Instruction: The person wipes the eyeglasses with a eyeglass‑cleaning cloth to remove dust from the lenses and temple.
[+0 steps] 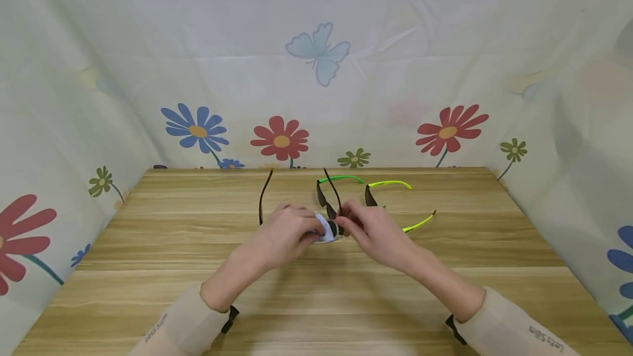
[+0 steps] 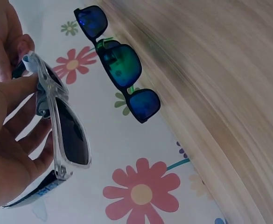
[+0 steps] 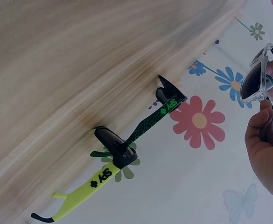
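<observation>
A pair of sunglasses (image 2: 74, 135) with a clear frame, dark lenses and dark temples is held above the table, its temples pointing away from me. My left hand (image 1: 289, 232) pinches a small pale blue cloth (image 1: 326, 232) over the lens on the right side, thumb and fingers on either side of it. At the right hinge, my right hand (image 1: 378, 232) grips the same sunglasses between thumb and fingers. In the right wrist view, the right hand (image 3: 267, 133) is below the clear frame. Part of the lens lies hidden under the cloth and fingers.
Beyond the hands, sunglasses with green temples (image 1: 346, 178) and another pair with yellow temples (image 1: 390, 183) stand on the wooden table (image 1: 198, 213), temples open. A flower-printed curtain (image 1: 316, 109) hangs behind and along both sides.
</observation>
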Demonstrator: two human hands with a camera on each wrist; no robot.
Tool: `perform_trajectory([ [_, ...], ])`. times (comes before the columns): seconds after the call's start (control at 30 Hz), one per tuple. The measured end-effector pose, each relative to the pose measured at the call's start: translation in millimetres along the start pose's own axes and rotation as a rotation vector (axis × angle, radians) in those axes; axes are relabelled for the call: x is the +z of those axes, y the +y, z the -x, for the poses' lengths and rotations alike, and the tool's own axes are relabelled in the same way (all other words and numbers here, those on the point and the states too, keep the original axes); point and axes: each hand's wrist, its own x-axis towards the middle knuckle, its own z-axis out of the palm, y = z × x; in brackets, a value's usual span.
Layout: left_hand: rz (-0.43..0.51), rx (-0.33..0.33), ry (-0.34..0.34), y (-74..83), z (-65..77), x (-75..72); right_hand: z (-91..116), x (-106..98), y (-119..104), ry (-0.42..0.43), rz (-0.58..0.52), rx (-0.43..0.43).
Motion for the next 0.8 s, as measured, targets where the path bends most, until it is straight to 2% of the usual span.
perform_trajectory([
  [0.23,-0.007,-0.023,-0.026,-1.6,-0.2,-0.4,0.3,-1.5,1.8,-0.004,-0.001,0.008],
  [0.8,-0.028,-0.005,-0.051,-1.8,-5.3,8.8,1.7,3.4,1.6,-0.02,0.047,-0.021],
])
